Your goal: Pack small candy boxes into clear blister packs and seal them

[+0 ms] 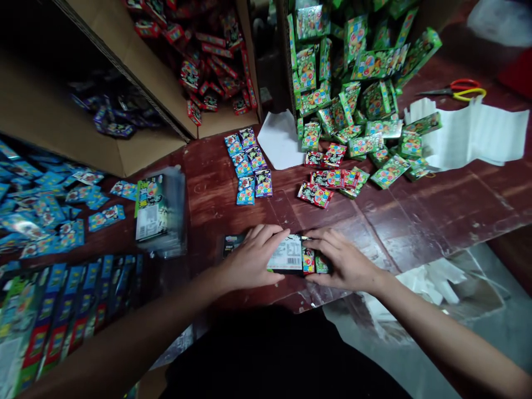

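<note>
At the table's near edge, my left hand [255, 260] is closed over a flat printed card sleeve [290, 256] with a white label and barcode, fingers on its far edge and thumb on its near edge. My right hand [343, 261] grips small red and green candy boxes [308, 261] lined up against the sleeve's right end; its fingers partly hide them. Beyond the hands lie two short rows of blue and purple candy boxes [249, 160]. Several red candy boxes [315, 194] lie loose to their right.
Cartons of red boxes [216, 61] and purple boxes [114, 119] stand behind. Green boxes [376, 100] spill from another carton. Left are blue boxes [45, 213], stacked clear-wrapped sleeves [160, 213] and filled packs [62, 316]. Scissors [463, 88] and white paper [477, 133] lie right.
</note>
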`<action>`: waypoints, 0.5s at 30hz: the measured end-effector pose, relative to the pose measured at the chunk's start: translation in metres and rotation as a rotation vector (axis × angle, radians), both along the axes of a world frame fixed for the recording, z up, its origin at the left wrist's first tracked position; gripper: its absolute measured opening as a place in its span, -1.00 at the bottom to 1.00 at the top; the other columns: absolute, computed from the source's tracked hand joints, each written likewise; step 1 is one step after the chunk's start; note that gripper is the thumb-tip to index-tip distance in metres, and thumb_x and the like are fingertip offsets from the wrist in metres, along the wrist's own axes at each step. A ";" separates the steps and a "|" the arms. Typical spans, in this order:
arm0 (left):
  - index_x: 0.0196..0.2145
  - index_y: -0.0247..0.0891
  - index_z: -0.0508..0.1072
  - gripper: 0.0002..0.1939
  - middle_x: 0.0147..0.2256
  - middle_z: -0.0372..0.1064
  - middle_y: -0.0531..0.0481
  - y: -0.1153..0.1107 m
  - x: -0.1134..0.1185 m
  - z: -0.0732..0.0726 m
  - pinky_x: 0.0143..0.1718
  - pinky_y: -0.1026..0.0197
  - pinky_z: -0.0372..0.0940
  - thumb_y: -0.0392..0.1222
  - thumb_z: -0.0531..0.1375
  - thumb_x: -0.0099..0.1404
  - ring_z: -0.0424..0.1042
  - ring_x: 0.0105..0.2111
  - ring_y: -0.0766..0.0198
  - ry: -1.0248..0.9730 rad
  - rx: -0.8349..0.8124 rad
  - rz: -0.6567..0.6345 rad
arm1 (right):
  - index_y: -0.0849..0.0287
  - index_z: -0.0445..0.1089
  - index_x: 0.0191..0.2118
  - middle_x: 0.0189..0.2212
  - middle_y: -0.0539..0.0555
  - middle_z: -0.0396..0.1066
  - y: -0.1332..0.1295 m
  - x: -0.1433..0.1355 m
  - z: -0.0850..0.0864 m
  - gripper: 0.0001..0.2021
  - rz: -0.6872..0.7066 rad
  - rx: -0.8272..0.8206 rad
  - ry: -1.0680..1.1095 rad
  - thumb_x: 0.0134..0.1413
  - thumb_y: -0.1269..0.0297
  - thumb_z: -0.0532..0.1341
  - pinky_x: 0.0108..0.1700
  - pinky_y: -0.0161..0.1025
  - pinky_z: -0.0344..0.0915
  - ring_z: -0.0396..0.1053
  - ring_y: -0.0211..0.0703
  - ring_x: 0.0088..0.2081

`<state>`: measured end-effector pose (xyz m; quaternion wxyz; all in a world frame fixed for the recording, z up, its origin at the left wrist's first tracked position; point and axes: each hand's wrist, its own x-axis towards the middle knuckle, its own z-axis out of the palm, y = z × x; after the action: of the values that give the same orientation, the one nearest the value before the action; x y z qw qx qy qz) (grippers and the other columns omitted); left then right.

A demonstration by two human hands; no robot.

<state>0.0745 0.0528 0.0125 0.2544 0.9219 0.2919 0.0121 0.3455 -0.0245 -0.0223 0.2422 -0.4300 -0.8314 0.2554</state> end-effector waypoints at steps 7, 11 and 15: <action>0.34 -0.20 0.10 -0.06 0.25 0.16 -0.20 0.003 -0.001 -0.005 0.22 -0.13 0.12 0.03 0.38 0.10 0.20 0.19 -0.11 0.073 -0.011 0.028 | 0.11 -0.06 0.44 0.37 0.33 0.09 -0.001 0.037 0.002 0.06 -0.048 -0.011 -0.148 -0.05 -0.29 0.35 0.38 0.46 -0.31 0.01 0.37 0.38; 0.34 -0.21 0.10 -0.05 0.25 0.17 -0.21 0.004 0.006 -0.009 0.22 -0.10 0.10 0.02 0.39 0.10 0.19 0.20 -0.09 0.041 -0.027 -0.002 | 0.04 0.12 0.36 0.23 0.21 0.32 0.005 0.044 -0.003 -0.21 -0.001 -0.041 -0.096 0.10 -0.11 0.33 0.41 0.40 -0.36 0.24 0.19 0.27; 0.35 -0.19 0.10 -0.05 0.25 0.17 -0.20 0.003 0.010 -0.013 0.23 -0.09 0.10 0.01 0.39 0.09 0.19 0.20 -0.09 0.017 -0.036 0.008 | 0.02 0.13 0.36 0.24 0.21 0.30 0.012 0.030 -0.008 -0.22 0.008 -0.011 -0.064 0.11 -0.13 0.33 0.42 0.38 -0.38 0.25 0.16 0.27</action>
<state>0.0846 0.0555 -0.0004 0.2682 0.9161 0.2979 -0.0002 0.3758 -0.0127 -0.0298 0.2118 -0.4361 -0.8390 0.2471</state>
